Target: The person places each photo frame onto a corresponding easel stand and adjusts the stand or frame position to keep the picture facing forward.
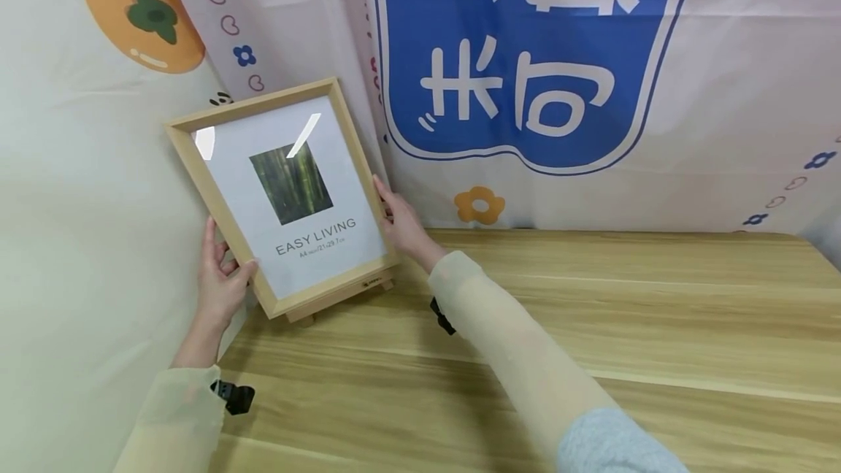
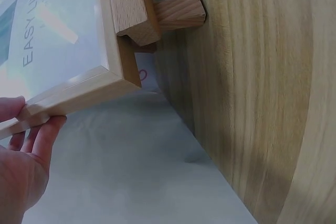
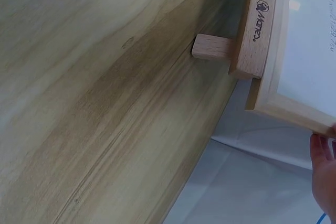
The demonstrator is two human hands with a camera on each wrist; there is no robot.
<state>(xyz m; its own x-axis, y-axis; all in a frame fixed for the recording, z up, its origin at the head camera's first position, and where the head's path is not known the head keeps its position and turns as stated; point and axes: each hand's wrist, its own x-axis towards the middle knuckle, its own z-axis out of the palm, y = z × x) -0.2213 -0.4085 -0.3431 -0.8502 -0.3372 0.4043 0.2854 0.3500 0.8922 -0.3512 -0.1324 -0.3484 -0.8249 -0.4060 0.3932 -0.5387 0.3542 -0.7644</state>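
Nearest, a pale left sleeve (image 1: 167, 422) and a pale right sleeve (image 1: 519, 345) are covering a person's forearms, with a black wrist device (image 1: 238, 398) showing beside the left cuff. A wood-grain surface (image 1: 368, 400) is stretching beneath them. The grip of the left hand (image 1: 220, 287) is grasping the left side of a wooden picture frame (image 1: 220, 203), with the thumb lying in front and the fingers behind. The grip of the right hand (image 1: 409, 231) is grasping the opposite side. Between the hands, the frame is leaning back at the surface's far left corner, its bottom edge sitting against the ledge of a small wooden stand (image 1: 342, 295), whose feet are resting on the surface. Inside the frame, a white sheet is showing a bamboo picture (image 1: 296, 185) above the words "EASY LIVING", and light is glaring off the front. Farther back, a white cloth (image 1: 742, 115) is hanging, bearing a blue sign (image 1: 493, 20) and an orange flower (image 1: 463, 205).
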